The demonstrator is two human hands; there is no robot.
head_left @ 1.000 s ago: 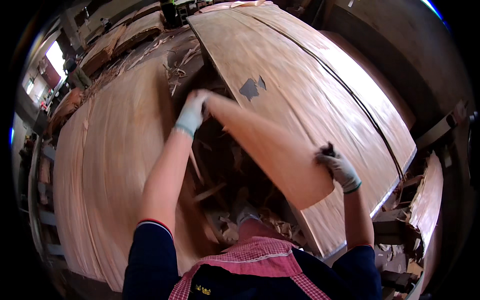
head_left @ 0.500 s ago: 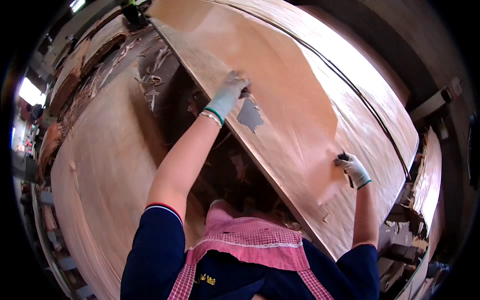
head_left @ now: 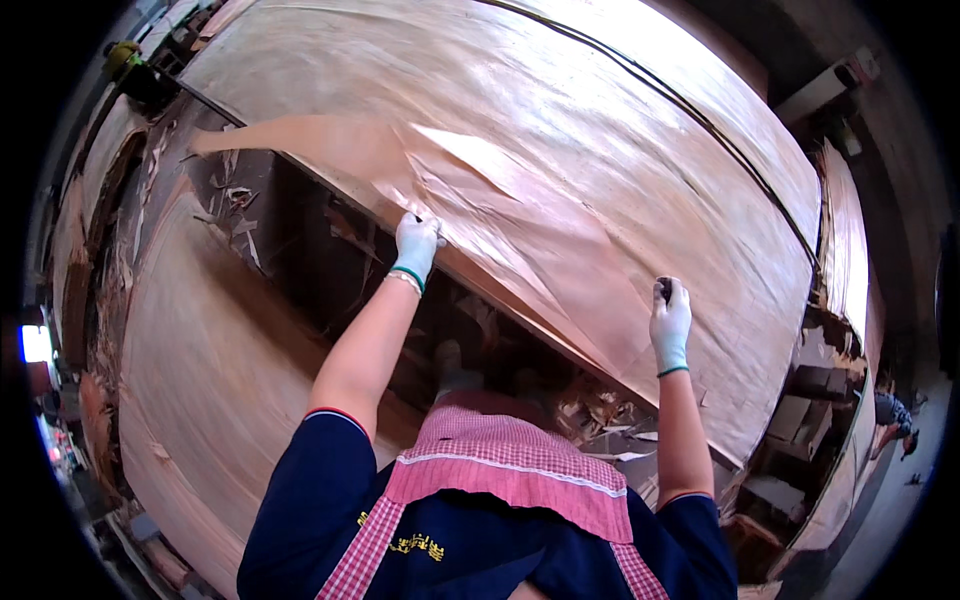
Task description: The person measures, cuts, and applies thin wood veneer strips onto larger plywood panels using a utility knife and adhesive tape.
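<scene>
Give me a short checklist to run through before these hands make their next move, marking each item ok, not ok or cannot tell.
1. Gloves on both hands: ok.
2. Left hand gripping the thin wood sheet: ok, it looks closed on the near edge.
3. Right hand gripping the sheet: cannot tell; it is curled beside the sheet's right end, with an unclear dark patch at the fingertips.
4. Sheet lying flat: not ok, it is creased and buckled.
5. Sheet within the edge of the stack: not ok, its left end juts past.
6. Sheet clear of the dark cord-like line: ok, they are apart.
</scene>
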